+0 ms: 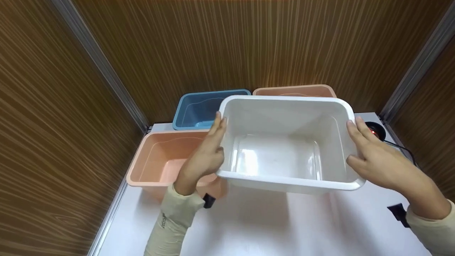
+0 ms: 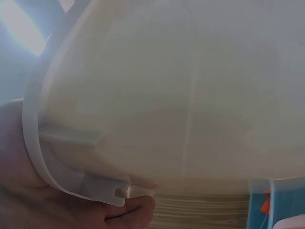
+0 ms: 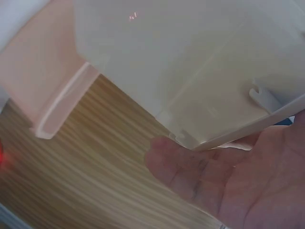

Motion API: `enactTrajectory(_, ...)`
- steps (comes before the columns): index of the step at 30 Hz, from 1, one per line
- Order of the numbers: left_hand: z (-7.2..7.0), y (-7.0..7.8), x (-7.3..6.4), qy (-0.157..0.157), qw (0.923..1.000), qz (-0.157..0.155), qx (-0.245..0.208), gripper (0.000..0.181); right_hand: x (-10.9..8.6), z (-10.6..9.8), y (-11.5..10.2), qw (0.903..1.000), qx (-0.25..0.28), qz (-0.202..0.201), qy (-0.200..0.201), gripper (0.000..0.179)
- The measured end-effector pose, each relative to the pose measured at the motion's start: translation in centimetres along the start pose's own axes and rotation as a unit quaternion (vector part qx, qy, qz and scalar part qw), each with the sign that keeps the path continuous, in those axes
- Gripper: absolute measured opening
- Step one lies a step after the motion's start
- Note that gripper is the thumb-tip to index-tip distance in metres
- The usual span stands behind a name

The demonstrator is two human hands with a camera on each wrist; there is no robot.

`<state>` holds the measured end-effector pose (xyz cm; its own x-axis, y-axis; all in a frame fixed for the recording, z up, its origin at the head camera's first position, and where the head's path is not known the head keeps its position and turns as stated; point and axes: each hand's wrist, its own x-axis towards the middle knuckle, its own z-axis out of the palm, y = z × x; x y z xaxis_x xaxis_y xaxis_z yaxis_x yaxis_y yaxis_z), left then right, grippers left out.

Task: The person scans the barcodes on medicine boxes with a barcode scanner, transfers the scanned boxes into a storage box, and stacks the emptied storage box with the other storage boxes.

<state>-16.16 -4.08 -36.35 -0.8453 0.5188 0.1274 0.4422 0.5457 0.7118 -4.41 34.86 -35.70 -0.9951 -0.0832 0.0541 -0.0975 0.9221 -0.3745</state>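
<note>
Both hands hold a white plastic tub [image 1: 273, 156] by its two short ends, raised over the white table, its opening facing me. My left hand [image 1: 206, 156] grips the left end, with fingertips along the outside of the rim and the thumb near the front corner. At the other end, my right hand [image 1: 376, 158] grips the rim, two fingertips on top and the thumb lower down. The right wrist view shows the tub's outer wall [image 3: 190, 62] with fingers beneath its rim. From the left wrist, the tub's outer side [image 2: 133, 95] fills most of the picture.
A peach tub [image 1: 149, 160] stands at left, partly behind my left arm. Behind it are a blue tub [image 1: 188, 110] and another peach tub [image 1: 295, 90], partly hidden. A black round device [image 1: 380, 131] with a red light and cable sits at right. Wood-grain walls [image 1: 227, 46] enclose the table [image 1: 270, 231].
</note>
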Motion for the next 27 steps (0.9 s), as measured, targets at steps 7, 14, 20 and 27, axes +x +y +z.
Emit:
enactTrajectory(7,-2.8,-0.1,-1.0,0.033,0.999,0.026,-0.013,0.085,0.8,-1.1,-2.5,0.9999,0.01,0.0,0.005,0.076)
enactTrajectory(14,-5.9,-0.3,-1.9,0.047,0.9987,0.02,-0.004,0.082,1.8,-1.4,-5.1,0.9994,0.027,-0.002,0.021,0.078)
enactTrajectory(20,-9.3,-1.3,-3.1,0.056,0.9977,0.032,0.018,0.079,3.5,-0.9,-7.9,0.9978,0.057,-0.02,0.026,0.08)
enactTrajectory(27,-12.8,-2.8,-4.5,0.068,0.9974,0.019,0.016,0.079,5.4,-0.4,-11.3,0.9953,0.077,-0.048,0.034,0.082)
